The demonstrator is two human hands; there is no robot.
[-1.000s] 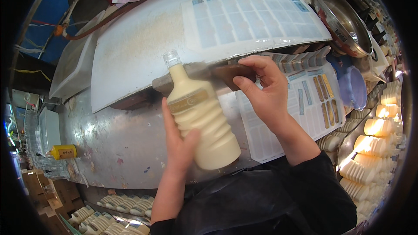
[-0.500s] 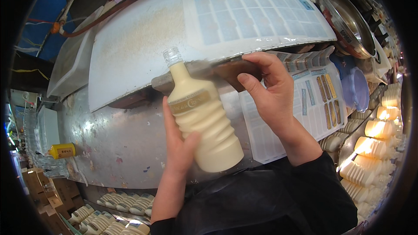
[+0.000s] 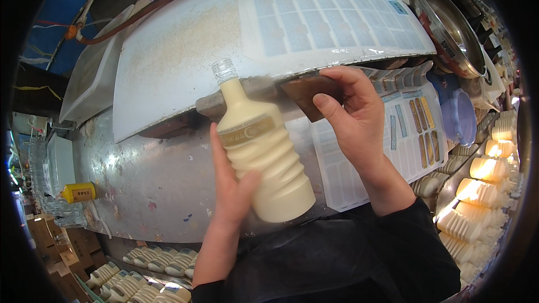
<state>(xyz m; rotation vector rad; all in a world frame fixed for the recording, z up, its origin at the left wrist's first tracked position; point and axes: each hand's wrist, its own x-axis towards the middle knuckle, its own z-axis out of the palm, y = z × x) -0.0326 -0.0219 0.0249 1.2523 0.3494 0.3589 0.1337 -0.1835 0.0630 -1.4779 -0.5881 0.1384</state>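
Observation:
A cream-coloured bottle [image 3: 269, 163] with a ribbed body and a clear threaded glass neck leans in my left hand [image 3: 231, 188]. My left thumb rests on its front and a finger runs up its left side; the other fingers are hidden behind it. Across the bottle's shoulder runs a gold-toned label band [image 3: 245, 130]. To the right of the bottle, apart from it, my right hand [image 3: 359, 115] pinches a thin brown flat scraper [image 3: 310, 95] between thumb and fingers. A grey block, perhaps cloth or sponge [image 3: 209, 106], lies behind the bottle's neck at the board's edge.
A raised white board [image 3: 179, 50] bears a large sheet of pale labels [image 3: 337, 19]. Below it, a second sheet [image 3: 342, 182] holds gold and blue strips on the metal table [image 3: 163, 191]. A steel pan [image 3: 449, 28], purple basin [image 3: 458, 115], yellow bottle [image 3: 78, 192] and rows of cream bottles [image 3: 471, 213] surround it.
My right hand and the scraper have shifted slightly right, away from the bottle. The bottle and my left hand have hardly moved.

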